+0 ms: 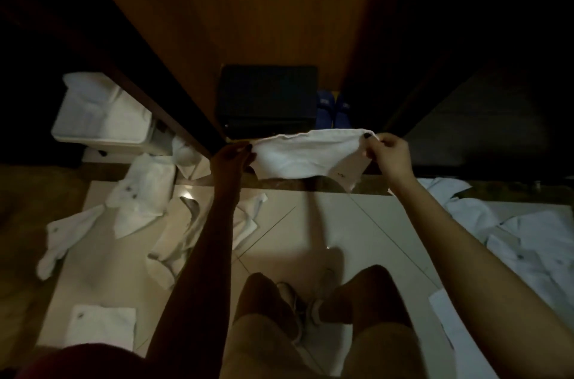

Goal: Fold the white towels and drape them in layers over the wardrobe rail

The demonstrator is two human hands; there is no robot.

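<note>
A small white towel (306, 156) is stretched out in the air in front of the open wardrobe. My left hand (231, 159) pinches its left end and my right hand (386, 155) pinches its right end, so the cloth sags between them. Several more white towels lie crumpled on the floor at the left (139, 198), and one lies folded flat near the bottom left (102, 327). No wardrobe rail shows in this view.
A dark box (268, 99) stands on the wardrobe floor with blue slippers (332, 109) beside it. A white bin (99, 111) holding cloth stands at the left. White linen (521, 238) is heaped on the right. My legs and shoes stand on pale tiles (310, 223).
</note>
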